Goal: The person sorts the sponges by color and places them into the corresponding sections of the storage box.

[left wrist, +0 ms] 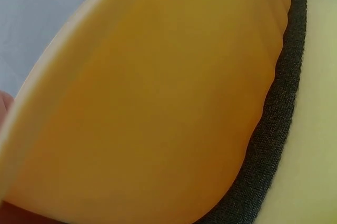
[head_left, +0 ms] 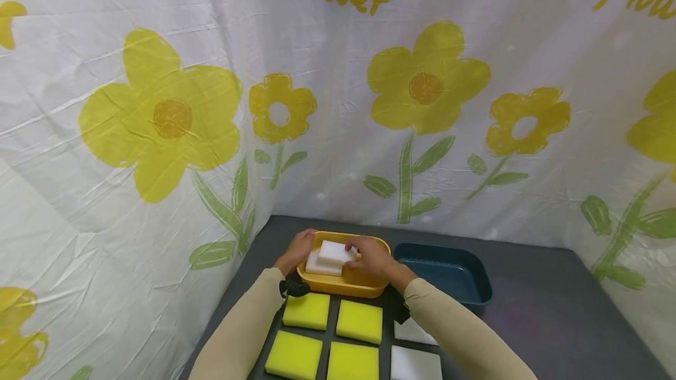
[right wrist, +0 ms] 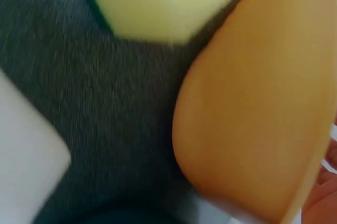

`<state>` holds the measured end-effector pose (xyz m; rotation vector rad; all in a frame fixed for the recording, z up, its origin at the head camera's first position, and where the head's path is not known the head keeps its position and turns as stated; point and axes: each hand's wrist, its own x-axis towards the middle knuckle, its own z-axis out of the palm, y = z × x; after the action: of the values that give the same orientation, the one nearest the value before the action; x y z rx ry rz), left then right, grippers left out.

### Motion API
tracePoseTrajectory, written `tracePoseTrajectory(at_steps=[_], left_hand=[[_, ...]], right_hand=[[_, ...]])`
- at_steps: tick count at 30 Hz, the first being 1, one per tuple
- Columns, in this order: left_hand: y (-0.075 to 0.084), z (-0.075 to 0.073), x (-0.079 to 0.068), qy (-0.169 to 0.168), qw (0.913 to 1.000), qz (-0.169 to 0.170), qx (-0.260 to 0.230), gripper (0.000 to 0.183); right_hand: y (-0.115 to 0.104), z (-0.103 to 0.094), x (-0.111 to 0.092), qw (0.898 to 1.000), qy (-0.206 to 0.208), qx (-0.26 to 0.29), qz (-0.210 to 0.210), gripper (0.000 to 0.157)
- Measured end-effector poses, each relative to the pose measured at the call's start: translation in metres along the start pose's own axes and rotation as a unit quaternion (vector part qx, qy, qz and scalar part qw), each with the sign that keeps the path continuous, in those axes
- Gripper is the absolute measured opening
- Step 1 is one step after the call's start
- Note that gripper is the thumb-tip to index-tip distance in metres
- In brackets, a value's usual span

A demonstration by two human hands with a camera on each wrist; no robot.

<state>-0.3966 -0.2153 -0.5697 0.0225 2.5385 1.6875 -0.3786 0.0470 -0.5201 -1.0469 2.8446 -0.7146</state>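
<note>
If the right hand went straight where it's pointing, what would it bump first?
The upper white block, which the right hand holds; beyond, perhaps the left hand, though depth's unclear.

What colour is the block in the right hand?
The block is white, clearest in the head view.

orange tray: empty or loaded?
Loaded: in the head view, one white block lies inside the tray; the right hand grips another overlapping it.

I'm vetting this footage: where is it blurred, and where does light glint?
Head: mostly clear, light glinting off creases in the flower-print curtain; left wrist: the orange-yellow tray has a soft rim, the dark cloth a crisper weave; right wrist: the yellow sponge and white sponge have blurred corners.
</note>
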Motion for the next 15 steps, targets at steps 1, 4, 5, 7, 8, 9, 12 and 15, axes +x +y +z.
tracePoseTrajectory(at_steps=[1,4,5,7,8,9,12,15], left_hand=[[0.0,0.0,0.001,-0.002,1.0,-0.003,-0.004,0.05],[-0.002,-0.001,0.002,-0.004,0.9999,-0.008,-0.005,0.051],[-0.002,-0.001,0.002,-0.004,0.9999,-0.008,-0.004,0.051],[-0.002,-0.001,0.002,-0.004,1.0,-0.007,-0.003,0.051],[-0.002,-0.001,0.002,-0.003,1.0,-0.006,-0.005,0.051],[-0.001,-0.001,0.001,-0.002,1.0,-0.005,-0.006,0.051],[0.0,-0.001,-0.001,0.0,0.9998,-0.008,-0.017,0.05],[0.0,0.0,-0.001,0.002,0.9998,-0.008,-0.019,0.049]], right_hand=[[-0.001,0.002,0.001,1.0,-0.001,0.002,0.0,0.032],[-0.004,0.008,0.003,1.0,-0.003,0.004,0.001,0.032],[-0.005,0.009,0.004,1.0,-0.002,0.008,0.002,0.032],[-0.007,0.011,0.006,1.0,0.0,0.014,0.002,0.031],[-0.008,0.012,0.007,1.0,0.001,0.015,-0.001,0.032],[-0.009,0.013,0.008,1.0,0.002,0.016,-0.004,0.031],[-0.008,0.016,0.011,1.0,0.006,0.012,-0.025,0.031],[-0.01,0.017,0.013,0.999,0.006,0.015,-0.037,0.031]])
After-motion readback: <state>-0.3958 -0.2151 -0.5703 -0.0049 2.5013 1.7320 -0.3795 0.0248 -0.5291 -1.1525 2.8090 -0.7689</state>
